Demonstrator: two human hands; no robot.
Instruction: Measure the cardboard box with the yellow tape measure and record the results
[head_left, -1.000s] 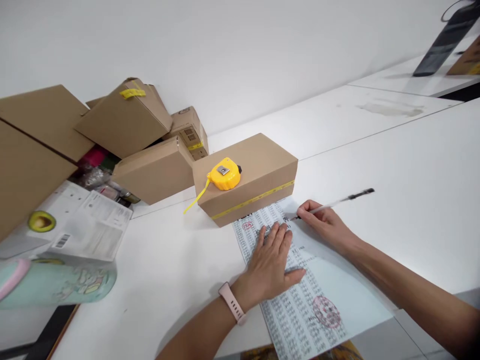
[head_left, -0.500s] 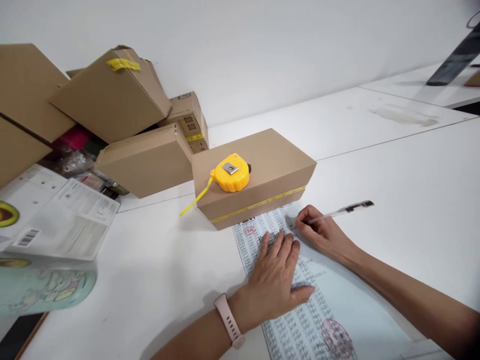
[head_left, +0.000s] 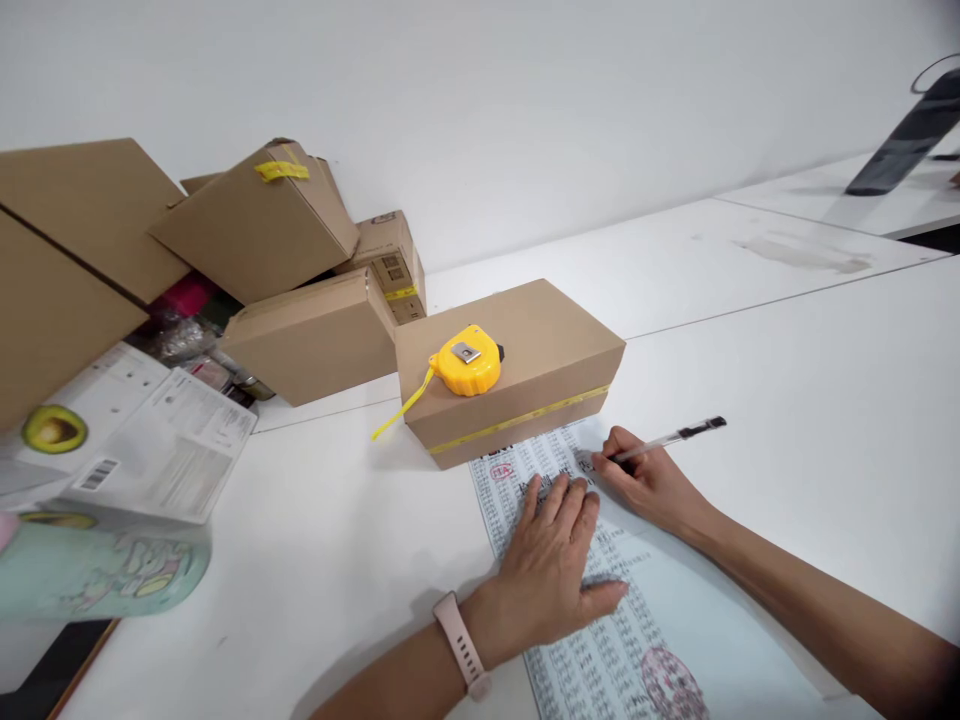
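My left hand lies flat, fingers stretched out, on a printed sheet of paper with dense text and red stamps. A pink watch sits on that wrist. My right hand is closed round a pen, its tip touching the sheet's upper part, just in front of a cardboard box. A yellow tape measure rests on top of this box, its yellow tape running along the box's front side.
Several more cardboard boxes are piled at the back left against the white wall. A white carton with an avocado picture and a mint-green bottle lie at the left. A dark slanted object stands far right.
The view has shifted a little. My right hand's pen stays on the sheet and has moved slightly; my left hand remains flat on the paper.
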